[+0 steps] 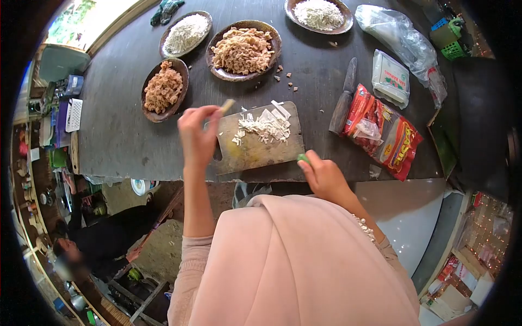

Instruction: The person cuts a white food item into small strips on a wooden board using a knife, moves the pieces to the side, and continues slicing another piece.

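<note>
My left hand [198, 135] is closed, pinching a pale yellowish strip of food [227, 106] above the left edge of a worn cutting board [266, 151]. Thin white cut strips [266, 126] lie heaped on the board's upper half. At the board's lower right corner, my right hand [323, 175] is wrapped round a green-handled knife [303, 158]. Only a bit of its green handle shows; the blade cannot be made out.
Behind the board stand a bowl of brown pieces [242, 50], a bowl of reddish-brown pieces [163, 87] and two bowls of white shreds [187, 33]. To the right lie a dark stone pestle [343, 98], red packets [383, 130] and plastic bags [397, 38]. Another person [109, 239] is at lower left.
</note>
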The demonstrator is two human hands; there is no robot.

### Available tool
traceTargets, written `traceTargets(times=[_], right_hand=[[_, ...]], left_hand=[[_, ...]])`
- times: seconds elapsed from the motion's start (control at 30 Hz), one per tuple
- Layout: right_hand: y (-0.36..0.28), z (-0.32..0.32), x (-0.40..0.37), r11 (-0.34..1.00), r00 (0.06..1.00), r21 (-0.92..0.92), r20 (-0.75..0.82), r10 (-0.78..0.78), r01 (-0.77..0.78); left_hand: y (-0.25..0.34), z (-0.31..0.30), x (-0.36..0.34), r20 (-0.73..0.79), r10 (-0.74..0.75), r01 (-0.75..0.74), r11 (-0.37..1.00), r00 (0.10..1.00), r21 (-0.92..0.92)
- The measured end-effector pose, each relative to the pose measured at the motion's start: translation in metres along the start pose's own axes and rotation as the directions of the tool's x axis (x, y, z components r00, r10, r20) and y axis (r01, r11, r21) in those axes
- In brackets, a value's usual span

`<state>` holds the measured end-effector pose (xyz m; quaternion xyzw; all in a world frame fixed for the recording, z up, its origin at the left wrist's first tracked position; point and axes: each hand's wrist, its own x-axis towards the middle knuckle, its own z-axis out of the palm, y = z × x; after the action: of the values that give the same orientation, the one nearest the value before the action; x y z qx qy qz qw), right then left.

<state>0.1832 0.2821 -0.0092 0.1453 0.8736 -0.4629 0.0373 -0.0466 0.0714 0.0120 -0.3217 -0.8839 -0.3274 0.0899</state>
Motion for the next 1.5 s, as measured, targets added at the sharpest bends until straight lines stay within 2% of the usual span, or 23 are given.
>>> traceTargets(times=[0.03, 0.07, 0.13, 0.27, 0.33, 0.37, 0.47, 0.5, 0.57, 0.6, 0.67, 0.8, 0.93, 1.03, 1.33, 1.4, 1.5], right_hand=[[-0.003, 0.009, 0.001, 0.995, 0.998, -0.097, 0.056, -0.019, 0.024], [-0.009, 0.016, 0.003, 0.995, 0.999, -0.099, 0.052, -0.016, 0.021], [-0.021, 0.028, 0.009, 0.987, 0.980, -0.155, 0.196, -0.012, 0.043], [-0.026, 0.041, 0.011, 0.986, 0.980, -0.165, 0.195, 0.038, -0.005], [-0.029, 0.038, 0.009, 0.985, 0.984, -0.166, 0.167, 0.062, -0.034], [-0.030, 0.035, 0.008, 0.985, 0.986, -0.158, 0.139, 0.088, -0.065], [-0.034, 0.027, 0.008, 0.980, 0.987, -0.141, 0.058, 0.152, -0.143], [-0.036, 0.026, 0.006, 0.979, 0.985, -0.122, 0.047, 0.168, -0.162], [-0.037, 0.029, 0.002, 0.977, 0.983, -0.118, 0.040, 0.182, -0.176], [-0.039, 0.031, -0.001, 0.977, 0.981, -0.110, 0.037, 0.190, -0.185], [-0.045, 0.037, -0.005, 0.972, 0.978, -0.114, 0.025, 0.208, -0.204], [-0.052, 0.054, -0.011, 0.968, 0.973, -0.103, -0.036, 0.227, -0.230], [-0.057, 0.070, -0.013, 0.959, 0.966, -0.128, -0.083, 0.243, -0.252], [-0.067, 0.074, -0.015, 0.954, 0.958, -0.101, -0.091, 0.273, -0.281], [-0.069, 0.092, -0.019, 0.935, 0.944, -0.171, -0.172, 0.282, -0.310], [-0.069, 0.100, -0.019, 0.917, 0.940, -0.262, -0.246, 0.237, -0.300], [-0.069, 0.102, -0.011, 0.912, 0.944, -0.291, -0.248, 0.220, -0.289]], left_hand=[[-0.010, -0.011, -0.007, -0.030, -0.091, 0.091, 0.996, 0.995, -0.008], [-0.020, -0.021, -0.016, -0.029, -0.088, 0.088, 0.996, 0.996, -0.012], [-0.037, -0.035, -0.032, -0.086, -0.183, 0.185, 0.983, 0.979, 0.007], [-0.040, -0.038, -0.057, -0.079, -0.268, 0.258, 0.959, 0.960, -0.120], [-0.033, -0.032, -0.064, -0.009, -0.240, 0.238, 0.967, 0.971, -0.087], [-0.031, -0.029, -0.066, 0.028, -0.233, 0.235, 0.958, 0.972, -0.167], [-0.023, -0.017, -0.074, 0.099, -0.167, 0.184, 0.962, 0.981, -0.201], [-0.019, -0.013, -0.074, 0.099, -0.165, 0.183, 0.961, 0.981, -0.208], [-0.011, -0.005, -0.076, 0.109, -0.041, 0.060, 0.983, 0.993, -0.174], [-0.010, -0.003, -0.076, 0.112, -0.039, 0.059, 0.982, 0.993, -0.181], [-0.009, 0.002, -0.075, 0.061, -0.053, 0.057, 0.996, 0.997, -0.071], [-0.008, 0.004, -0.072, -0.040, 0.023, -0.026, 0.998, 0.999, -0.065], [-0.011, 0.013, -0.077, -0.024, 0.103, -0.105, 0.987, 0.994, -0.120], [-0.018, 0.020, -0.071, 0.023, 0.210, -0.207, 0.974, 0.977, -0.087], [-0.024, 0.022, -0.066, 0.040, 0.257, -0.252, 0.963, 0.966, -0.098], [-0.026, 0.022, -0.067, 0.046, 0.265, -0.260, 0.961, 0.963, -0.096], [-0.024, 0.020, -0.067, 0.053, 0.275, -0.270, 0.958, 0.960, -0.094]])
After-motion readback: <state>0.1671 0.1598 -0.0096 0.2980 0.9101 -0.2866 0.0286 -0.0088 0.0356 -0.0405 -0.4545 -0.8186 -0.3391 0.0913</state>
